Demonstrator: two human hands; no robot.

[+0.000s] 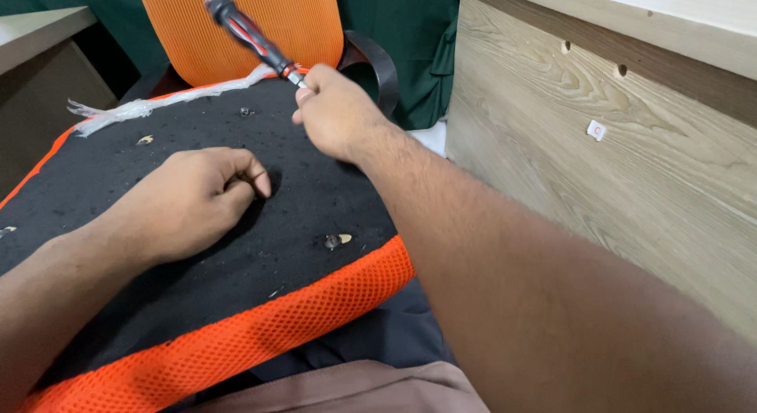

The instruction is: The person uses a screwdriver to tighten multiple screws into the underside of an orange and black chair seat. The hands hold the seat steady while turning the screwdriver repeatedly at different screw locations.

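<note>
An upturned chair seat point(260, 247), black underneath with orange mesh edging, lies across my lap. My right hand point(337, 113) grips a screwdriver point(251, 36) with a black and red handle; the handle points up and to the left, and its tip is hidden in my fist. My left hand point(193, 196) rests on the black underside with fingers curled, and I cannot see anything in it. A screw hole with a metal insert point(333, 241) sits near the front edge, below my right forearm. Two more holes point(247, 111) point(145, 139) lie farther back.
An orange mesh chair back point(236, 27) stands behind the seat, with a black armrest point(378, 62) beside it. Clear plastic wrap point(134, 109) hangs along the seat's far edge. A pale wooden desk panel point(599, 145) rises on the right. Green cloth point(418, 58) is behind.
</note>
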